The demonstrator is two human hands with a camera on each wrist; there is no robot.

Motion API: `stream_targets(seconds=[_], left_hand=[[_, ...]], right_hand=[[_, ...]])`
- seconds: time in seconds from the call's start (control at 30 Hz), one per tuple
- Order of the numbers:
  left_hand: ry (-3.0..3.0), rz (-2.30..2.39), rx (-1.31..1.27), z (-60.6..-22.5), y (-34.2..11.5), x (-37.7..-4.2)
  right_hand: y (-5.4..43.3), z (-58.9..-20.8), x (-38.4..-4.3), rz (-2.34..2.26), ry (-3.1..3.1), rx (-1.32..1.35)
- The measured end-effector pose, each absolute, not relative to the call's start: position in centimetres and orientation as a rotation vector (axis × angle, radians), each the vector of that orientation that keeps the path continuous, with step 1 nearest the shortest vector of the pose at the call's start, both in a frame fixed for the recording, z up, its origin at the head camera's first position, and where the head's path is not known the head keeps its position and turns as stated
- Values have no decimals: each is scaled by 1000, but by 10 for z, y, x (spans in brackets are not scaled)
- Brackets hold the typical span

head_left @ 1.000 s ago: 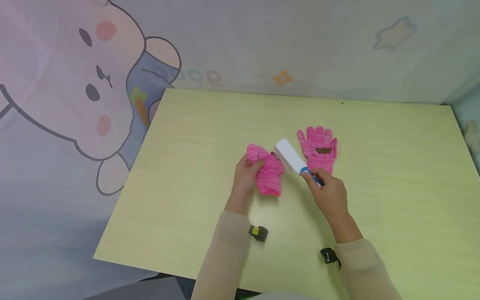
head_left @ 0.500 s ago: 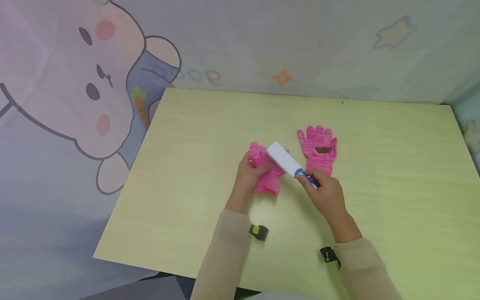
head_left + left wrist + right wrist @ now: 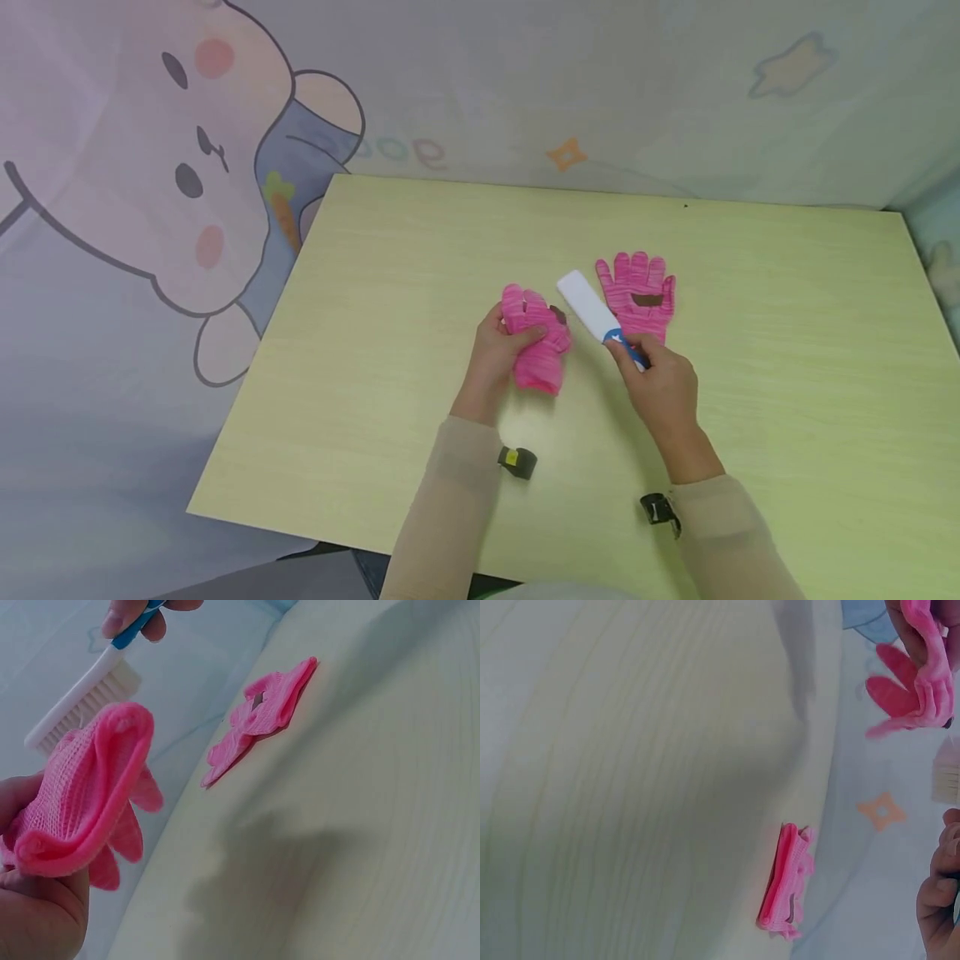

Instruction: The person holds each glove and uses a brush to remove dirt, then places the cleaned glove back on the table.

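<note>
A pink glove (image 3: 538,372) is held above the surface (image 3: 360,333) by the left hand (image 3: 497,350), pinched with the thumb laid across it. A white brush (image 3: 588,307) is gripped by its blue handle in the right hand (image 3: 666,385), the fingers curled round it; the bristles (image 3: 946,776) are turned toward the held glove and appear just clear of it. A second pink glove (image 3: 637,279) is laid flat on the surface, beyond the right hand. From this pose, brushing of the held glove is judged to be in hand, with the brush between strokes. For another stroke, the bristles would need to be brought onto the dark patch (image 3: 558,314) while the glove is kept firm; if pinched loosely, the knit could be dragged along.
</note>
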State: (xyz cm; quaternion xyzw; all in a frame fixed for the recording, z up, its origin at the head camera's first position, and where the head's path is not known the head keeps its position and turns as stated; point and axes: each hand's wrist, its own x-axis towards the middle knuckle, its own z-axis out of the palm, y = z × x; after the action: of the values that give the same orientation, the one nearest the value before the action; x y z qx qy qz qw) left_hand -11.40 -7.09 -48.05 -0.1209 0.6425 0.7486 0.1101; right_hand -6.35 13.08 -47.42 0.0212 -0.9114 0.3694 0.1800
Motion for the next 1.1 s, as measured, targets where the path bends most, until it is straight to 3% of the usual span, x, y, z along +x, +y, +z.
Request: stream_targets(seconds=[0.33, 0.87, 1.1], left_hand=[[1845, 2264, -374, -478, -73, -112], [1855, 2208, -373, -478, -74, -112], [1825, 2239, -351, -480, -74, -113]], right_hand=[[127, -474, -62, 1170, -2553, 253], [135, -474, -62, 1119, -2528, 19], [133, -471, -60, 1246, -2555, 189]])
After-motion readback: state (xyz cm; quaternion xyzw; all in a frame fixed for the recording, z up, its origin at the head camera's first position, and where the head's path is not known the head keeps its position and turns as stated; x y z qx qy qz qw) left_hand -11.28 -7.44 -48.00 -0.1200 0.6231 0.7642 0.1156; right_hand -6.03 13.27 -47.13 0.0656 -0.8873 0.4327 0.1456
